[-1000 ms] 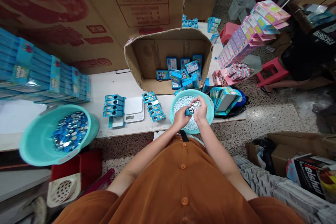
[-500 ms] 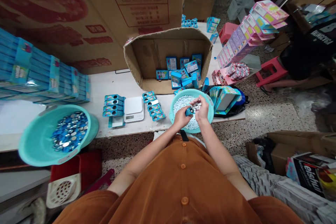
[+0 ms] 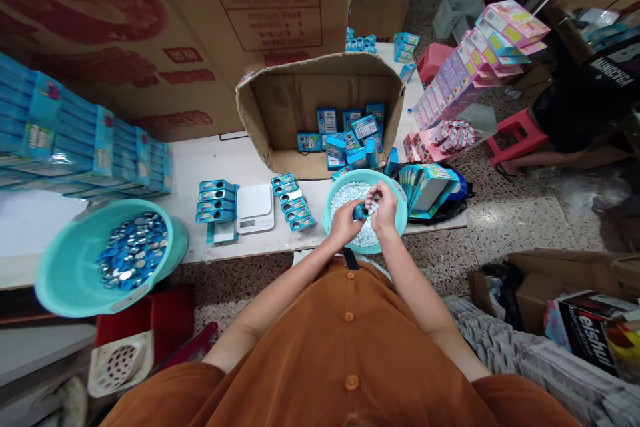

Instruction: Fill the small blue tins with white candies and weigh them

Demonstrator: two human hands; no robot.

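My left hand (image 3: 345,223) is closed round a small blue box (image 3: 360,211) with a dark round opening, held over a turquoise basin (image 3: 327,212). Small white candy-like pellets (image 3: 350,193) fill the basin's bottom. Cupped beside the box, my right hand (image 3: 384,207) holds some of these pellets at its fingers, close to the opening. Left of the basin stands a row of similar blue boxes (image 3: 295,207) with round openings. A white digital scale (image 3: 255,208) is beside them, and another stack of blue boxes (image 3: 215,201) lies further left.
Behind the basin, an open carton (image 3: 280,153) holds several blue boxes. Blue display trays (image 3: 431,188) lean at its right. A second turquoise basin (image 3: 55,273) with blue and silver lids (image 3: 133,250) stands far left. A person sits by a pink stool (image 3: 520,135) at right.
My right hand's fingers have curled in more over the pellets, and fewer pellets show in it. My left hand and the box have hardly moved.
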